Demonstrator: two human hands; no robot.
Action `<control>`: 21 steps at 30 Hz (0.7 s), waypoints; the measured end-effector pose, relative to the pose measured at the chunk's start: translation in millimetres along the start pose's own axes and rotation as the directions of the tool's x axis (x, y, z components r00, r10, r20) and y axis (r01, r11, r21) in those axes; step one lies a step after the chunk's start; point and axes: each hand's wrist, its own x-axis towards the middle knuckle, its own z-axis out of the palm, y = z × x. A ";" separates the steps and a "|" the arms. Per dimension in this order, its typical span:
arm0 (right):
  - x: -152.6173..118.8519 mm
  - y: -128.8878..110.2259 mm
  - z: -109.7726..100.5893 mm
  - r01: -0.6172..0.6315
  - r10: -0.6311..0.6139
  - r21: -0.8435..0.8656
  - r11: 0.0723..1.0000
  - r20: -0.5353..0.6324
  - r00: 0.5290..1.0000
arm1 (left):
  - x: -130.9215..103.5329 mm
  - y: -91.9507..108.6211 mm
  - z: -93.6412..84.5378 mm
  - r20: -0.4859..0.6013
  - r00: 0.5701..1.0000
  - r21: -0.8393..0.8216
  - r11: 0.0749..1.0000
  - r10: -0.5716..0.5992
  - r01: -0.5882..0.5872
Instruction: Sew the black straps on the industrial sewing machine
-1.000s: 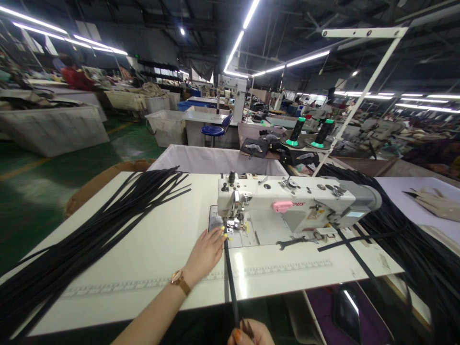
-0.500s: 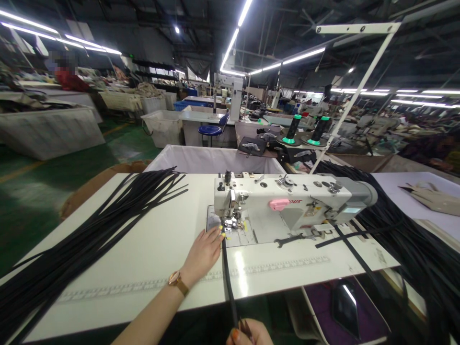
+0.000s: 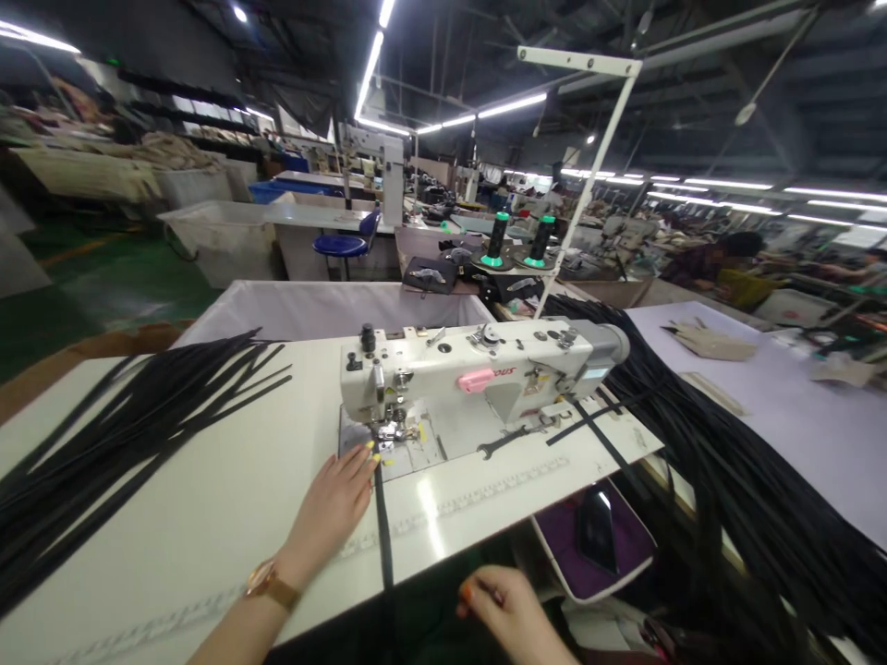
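Left hand point(image 3: 338, 494), fingers extended, touches a black strap point(image 3: 383, 531) at a sewing machine point(image 3: 436, 374); right hand point(image 3: 507, 602) curls, contents unclear.

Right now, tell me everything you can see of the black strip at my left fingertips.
The black strip is narrow, matte and flat-looking, its material unclear. It runs nearly straight from the sewing machine across the white table and over its near edge into shadow. Your left hand touches it beside the presser foot.

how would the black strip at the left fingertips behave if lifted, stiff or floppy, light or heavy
The black strip probably flops, since it appears to droop past the white table. It looks narrow, so likely light.
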 end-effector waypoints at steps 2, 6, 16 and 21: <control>9.3 0.1 -52.9 0.028 -0.063 -0.272 0.962 -0.119 0.991 | -1.5 -4.0 5.8 -0.012 1.000 0.022 0.999 0.025 -0.025; 38.6 7.9 -155.1 -0.262 -0.106 -0.804 0.534 -0.371 0.922 | -4.1 -9.8 13.8 -0.016 0.998 0.048 0.997 0.063 -0.062; 126.2 39.1 -253.3 -0.302 -0.087 -0.916 0.262 -0.334 0.938 | -0.9 -3.9 5.7 -0.046 0.999 -0.018 0.999 0.025 -0.026; 117.9 49.1 -262.3 -0.253 -0.079 -0.947 0.196 -0.272 0.959 | 2.3 2.9 -6.0 -0.022 0.999 -0.045 0.999 -0.029 0.028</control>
